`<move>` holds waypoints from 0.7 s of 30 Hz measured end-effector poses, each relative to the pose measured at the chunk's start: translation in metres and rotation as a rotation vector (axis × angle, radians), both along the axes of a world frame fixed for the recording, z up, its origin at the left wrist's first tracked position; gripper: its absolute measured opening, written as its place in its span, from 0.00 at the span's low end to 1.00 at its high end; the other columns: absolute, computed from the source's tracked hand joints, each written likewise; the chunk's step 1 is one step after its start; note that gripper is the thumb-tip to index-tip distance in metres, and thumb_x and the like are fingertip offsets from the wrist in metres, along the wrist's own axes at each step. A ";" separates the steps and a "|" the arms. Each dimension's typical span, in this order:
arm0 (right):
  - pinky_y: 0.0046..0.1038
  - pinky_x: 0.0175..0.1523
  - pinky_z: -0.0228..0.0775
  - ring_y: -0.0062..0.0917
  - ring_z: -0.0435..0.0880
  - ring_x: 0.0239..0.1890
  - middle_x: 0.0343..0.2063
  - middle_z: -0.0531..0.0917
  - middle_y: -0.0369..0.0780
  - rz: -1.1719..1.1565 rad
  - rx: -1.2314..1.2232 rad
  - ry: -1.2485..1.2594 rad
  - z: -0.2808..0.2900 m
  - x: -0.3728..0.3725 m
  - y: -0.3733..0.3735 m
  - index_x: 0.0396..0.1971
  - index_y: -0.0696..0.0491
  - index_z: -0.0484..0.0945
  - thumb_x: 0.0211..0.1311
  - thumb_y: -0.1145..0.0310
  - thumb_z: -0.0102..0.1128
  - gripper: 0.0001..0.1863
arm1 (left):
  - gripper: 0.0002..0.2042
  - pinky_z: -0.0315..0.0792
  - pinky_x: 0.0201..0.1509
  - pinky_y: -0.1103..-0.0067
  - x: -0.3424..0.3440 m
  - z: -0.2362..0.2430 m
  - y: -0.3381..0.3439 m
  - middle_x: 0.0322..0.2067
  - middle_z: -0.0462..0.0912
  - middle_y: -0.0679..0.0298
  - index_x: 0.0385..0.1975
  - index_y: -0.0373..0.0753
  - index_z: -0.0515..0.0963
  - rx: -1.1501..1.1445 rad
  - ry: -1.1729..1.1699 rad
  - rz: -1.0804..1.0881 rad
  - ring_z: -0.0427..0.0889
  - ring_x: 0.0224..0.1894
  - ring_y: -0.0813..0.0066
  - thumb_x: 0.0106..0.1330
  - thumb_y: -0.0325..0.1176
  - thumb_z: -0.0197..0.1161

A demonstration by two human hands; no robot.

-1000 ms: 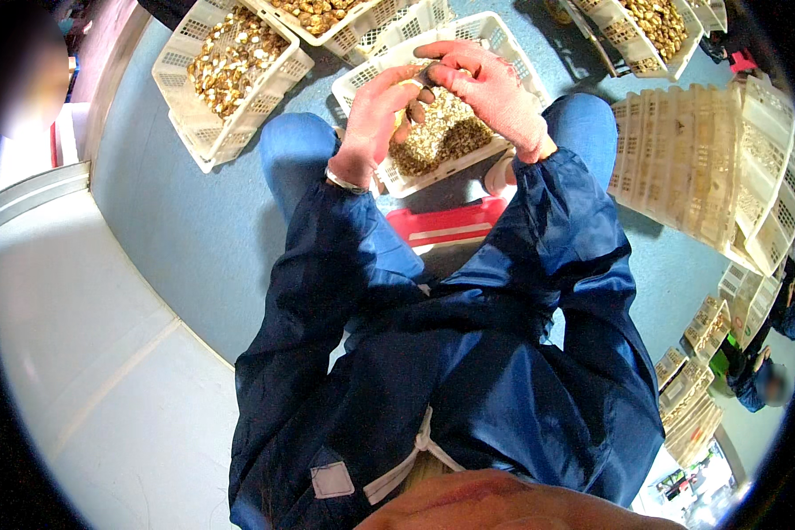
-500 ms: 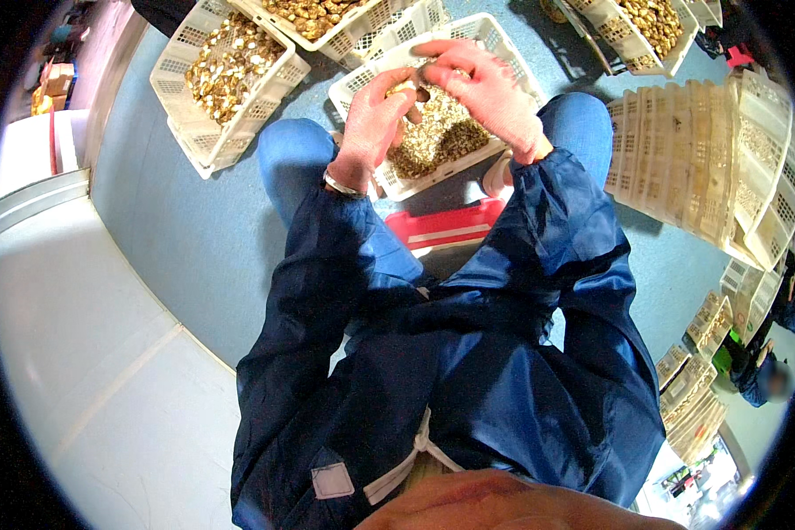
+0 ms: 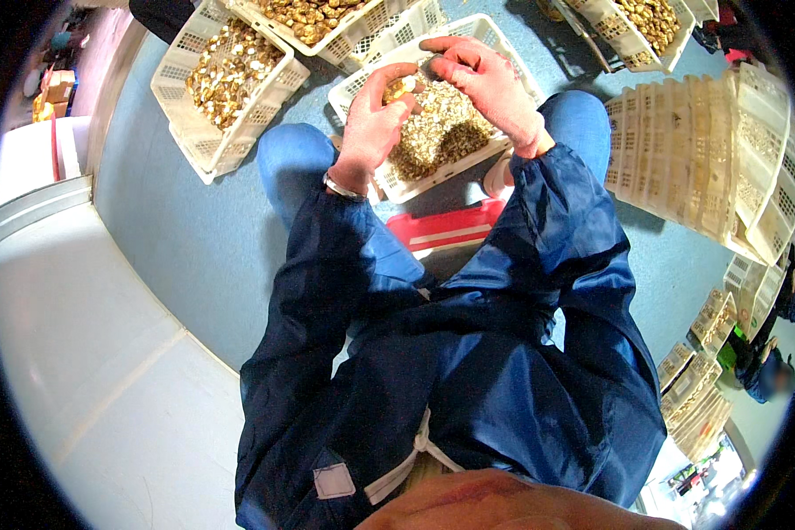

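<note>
My left hand (image 3: 375,124), in a pink glove with dirty fingertips, is closed round a small brown-and-white piece (image 3: 403,86), perhaps a mushroom. My right hand (image 3: 495,93), also pink-gloved, is just right of it, fingers bent together at dark tips; whatever they hold, if anything, is too small to make out. Both hands are over a white perforated crate (image 3: 515,66) between my knees, holding small pale bits with a dark patch at the lower right. A red object (image 3: 415,228) with a pale stripe lies below the crate.
Crates of brown pieces stand upper left (image 3: 187,152), top centre (image 3: 352,46) and upper right (image 3: 676,51). Stacked white crates (image 3: 671,163) are at right, more (image 3: 707,322) farther down. Another person (image 3: 760,371) is at far right. A pale ledge (image 3: 88,327) is at left.
My hands have drawn slightly apart at the fingertips, showing more of the pale piece in my left hand. My left thumb has shifted. The crates stay where they were.
</note>
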State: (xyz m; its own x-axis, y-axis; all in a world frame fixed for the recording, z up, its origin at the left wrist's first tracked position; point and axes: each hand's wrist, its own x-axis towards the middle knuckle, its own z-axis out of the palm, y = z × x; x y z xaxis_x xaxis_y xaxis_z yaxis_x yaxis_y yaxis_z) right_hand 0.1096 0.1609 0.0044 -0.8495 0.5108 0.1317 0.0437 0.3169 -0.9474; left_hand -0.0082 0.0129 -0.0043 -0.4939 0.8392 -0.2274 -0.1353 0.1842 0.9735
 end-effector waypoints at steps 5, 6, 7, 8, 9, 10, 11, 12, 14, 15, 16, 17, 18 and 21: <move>0.26 0.52 0.68 0.27 0.77 0.49 0.49 0.80 0.37 0.043 0.118 -0.022 0.002 0.002 -0.003 0.34 0.56 0.82 0.62 0.60 0.56 0.14 | 0.19 0.72 0.46 0.81 0.003 -0.008 0.001 0.44 0.76 0.63 0.54 0.36 0.70 -0.017 0.128 0.025 0.77 0.39 0.77 0.61 0.22 0.55; 0.27 0.52 0.68 0.27 0.77 0.49 0.50 0.80 0.37 0.035 0.099 -0.009 0.000 0.002 -0.003 0.34 0.56 0.82 0.62 0.60 0.56 0.14 | 0.19 0.72 0.46 0.81 0.003 -0.007 0.002 0.44 0.76 0.63 0.54 0.36 0.70 -0.030 0.101 0.025 0.77 0.39 0.77 0.61 0.22 0.55; 0.27 0.52 0.68 0.27 0.77 0.50 0.50 0.80 0.37 0.027 0.080 0.003 -0.001 0.003 -0.002 0.34 0.56 0.82 0.62 0.60 0.56 0.14 | 0.19 0.72 0.46 0.81 0.003 -0.006 0.002 0.45 0.76 0.63 0.53 0.36 0.71 -0.042 0.074 0.026 0.77 0.40 0.77 0.61 0.22 0.55; 0.27 0.52 0.68 0.28 0.76 0.50 0.50 0.80 0.37 0.022 0.062 0.016 -0.001 0.002 -0.002 0.33 0.56 0.82 0.63 0.60 0.56 0.14 | 0.18 0.72 0.46 0.81 0.002 -0.006 0.002 0.45 0.76 0.63 0.53 0.36 0.71 -0.054 0.046 0.029 0.78 0.40 0.77 0.61 0.22 0.55; 0.25 0.53 0.68 0.23 0.77 0.48 0.51 0.80 0.37 0.036 0.050 0.027 0.000 0.003 -0.005 0.35 0.57 0.82 0.63 0.63 0.57 0.12 | 0.18 0.70 0.39 0.83 0.002 -0.006 0.002 0.43 0.77 0.64 0.53 0.37 0.71 -0.028 0.055 0.034 0.75 0.35 0.80 0.61 0.23 0.55; 0.25 0.53 0.68 0.23 0.77 0.49 0.51 0.80 0.37 0.046 0.049 -0.003 0.001 0.003 -0.005 0.36 0.57 0.82 0.63 0.63 0.57 0.12 | 0.18 0.69 0.32 0.85 0.003 -0.008 0.001 0.41 0.78 0.66 0.53 0.38 0.71 -0.002 0.064 0.040 0.73 0.30 0.83 0.61 0.24 0.56; 0.25 0.53 0.68 0.24 0.77 0.49 0.50 0.80 0.37 0.055 0.045 -0.034 0.004 0.003 -0.007 0.37 0.56 0.82 0.63 0.63 0.57 0.12 | 0.18 0.67 0.25 0.86 0.003 -0.011 0.000 0.38 0.79 0.67 0.52 0.39 0.71 0.021 0.072 0.044 0.71 0.25 0.86 0.61 0.25 0.57; 0.25 0.53 0.68 0.24 0.77 0.49 0.50 0.80 0.37 0.063 0.041 -0.065 0.005 0.003 -0.008 0.38 0.56 0.82 0.63 0.63 0.57 0.12 | 0.18 0.69 0.29 0.85 0.003 -0.017 0.000 0.39 0.78 0.66 0.52 0.39 0.71 0.037 0.108 0.047 0.73 0.27 0.85 0.61 0.25 0.57; 0.25 0.54 0.68 0.24 0.77 0.49 0.49 0.80 0.37 0.052 0.082 -0.024 0.000 0.001 -0.003 0.40 0.55 0.82 0.63 0.63 0.57 0.13 | 0.18 0.72 0.36 0.84 0.002 -0.025 0.003 0.42 0.78 0.65 0.52 0.38 0.72 0.071 0.181 0.051 0.77 0.33 0.82 0.61 0.23 0.57; 0.25 0.54 0.68 0.25 0.77 0.50 0.49 0.80 0.37 0.045 0.104 -0.003 -0.001 0.001 -0.001 0.41 0.55 0.82 0.63 0.63 0.57 0.13 | 0.17 0.72 0.40 0.83 0.001 -0.026 0.003 0.42 0.78 0.65 0.51 0.38 0.72 0.040 0.245 0.046 0.77 0.36 0.81 0.61 0.23 0.56; 0.25 0.54 0.68 0.25 0.77 0.50 0.49 0.80 0.37 0.055 0.095 -0.002 -0.003 0.003 0.000 0.41 0.55 0.82 0.63 0.63 0.57 0.13 | 0.17 0.73 0.43 0.82 0.000 -0.026 0.003 0.42 0.78 0.64 0.51 0.38 0.72 0.008 0.308 0.041 0.78 0.39 0.80 0.61 0.22 0.56; 0.26 0.54 0.68 0.26 0.77 0.50 0.49 0.80 0.37 0.069 0.083 0.001 0.003 0.004 -0.005 0.41 0.55 0.82 0.63 0.63 0.57 0.13 | 0.17 0.73 0.47 0.81 -0.001 -0.027 0.001 0.42 0.78 0.64 0.51 0.37 0.72 -0.028 0.373 0.039 0.78 0.42 0.78 0.61 0.22 0.56; 0.26 0.54 0.68 0.26 0.77 0.50 0.49 0.80 0.37 0.082 0.071 0.003 0.005 0.003 -0.007 0.41 0.55 0.82 0.63 0.63 0.57 0.13 | 0.17 0.72 0.48 0.81 -0.002 -0.028 0.000 0.42 0.78 0.64 0.51 0.38 0.72 -0.030 0.415 0.043 0.78 0.43 0.77 0.61 0.22 0.56; 0.27 0.55 0.68 0.28 0.77 0.51 0.49 0.80 0.37 0.084 0.187 -0.024 -0.005 0.001 -0.002 0.40 0.54 0.82 0.63 0.63 0.57 0.13 | 0.17 0.71 0.52 0.79 0.000 -0.025 0.001 0.43 0.79 0.63 0.50 0.39 0.73 -0.050 0.502 0.041 0.78 0.46 0.75 0.60 0.23 0.57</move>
State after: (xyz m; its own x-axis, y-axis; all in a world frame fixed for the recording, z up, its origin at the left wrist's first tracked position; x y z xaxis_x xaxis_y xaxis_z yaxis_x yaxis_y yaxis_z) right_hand 0.1103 0.1589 -0.0008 -0.8922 0.4066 0.1965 0.0317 0.4903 -0.8710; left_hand -0.0080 0.0134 -0.0288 -0.5849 0.8110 0.0073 0.3388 0.2361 0.9108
